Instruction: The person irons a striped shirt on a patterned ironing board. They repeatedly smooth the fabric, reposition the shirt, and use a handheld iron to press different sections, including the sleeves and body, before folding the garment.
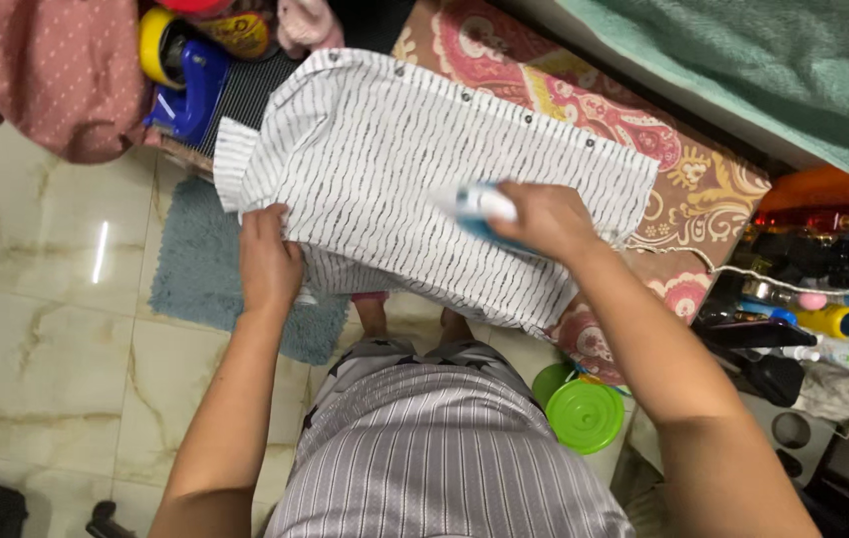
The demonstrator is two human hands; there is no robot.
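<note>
Head view: left hand point(267, 261) fingers pinch the striped shirt point(414, 159); right hand point(544, 221) fingers clasp the iron point(481, 207) atop it.

- The blue-and-white object point(482, 206) under the right hand point(542, 221) is motion-blurred; its kind cannot be told, and the fingers cover its rear.
- The left hand point(267, 261) hides the striped shirt's point(414, 159) edge at 9 o'clock; its fingertips tuck under the cloth.
- The shirt covers most of the patterned board cover point(703, 184).
- At 3 o'clock, the bottles point(833, 321) are crowded and too small to tell apart.
- The green blanket point(743, 60) at 1 o'clock runs off the frame.
</note>
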